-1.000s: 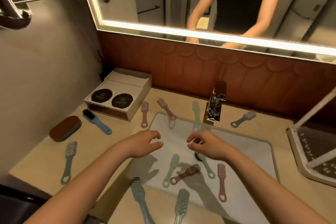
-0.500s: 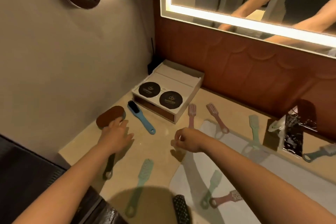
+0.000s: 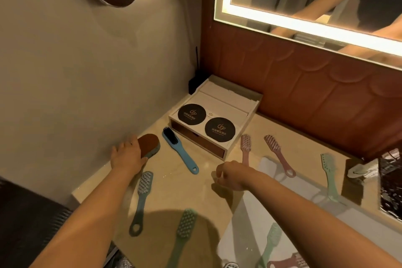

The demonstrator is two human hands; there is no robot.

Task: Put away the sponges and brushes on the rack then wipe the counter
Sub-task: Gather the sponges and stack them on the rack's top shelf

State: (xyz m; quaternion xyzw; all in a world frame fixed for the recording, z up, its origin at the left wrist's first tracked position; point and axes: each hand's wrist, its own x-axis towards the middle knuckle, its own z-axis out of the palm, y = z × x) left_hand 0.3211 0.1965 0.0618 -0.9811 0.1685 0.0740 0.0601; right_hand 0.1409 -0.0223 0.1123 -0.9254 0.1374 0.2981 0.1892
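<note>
A brown-topped sponge (image 3: 150, 142) lies at the far left of the beige counter (image 3: 169, 187), beside the wall. My left hand (image 3: 127, 155) lies over its near end, fingers on the left side and thumb against the right side, gripping it. My right hand (image 3: 231, 174) hovers over the counter near the sink corner, fingers loosely curled, holding nothing. Around them lie a blue brush with black bristles (image 3: 179, 150), a grey-blue brush (image 3: 142, 196), a green brush (image 3: 182, 235), two pink brushes (image 3: 245, 148) (image 3: 278, 154) and a mint brush (image 3: 329, 176). No rack is in view.
A white box with two black round coasters (image 3: 228, 106) stands in the back corner. The white sink (image 3: 250, 224) holds more brushes at the lower right. A chrome faucet (image 3: 389, 180) stands at the right edge. The counter's left end drops off near the wall.
The view swung left from the sink. My left hand reached past the grey-blue brush and landed on the brown sponge. My right hand stayed low over the counter.
</note>
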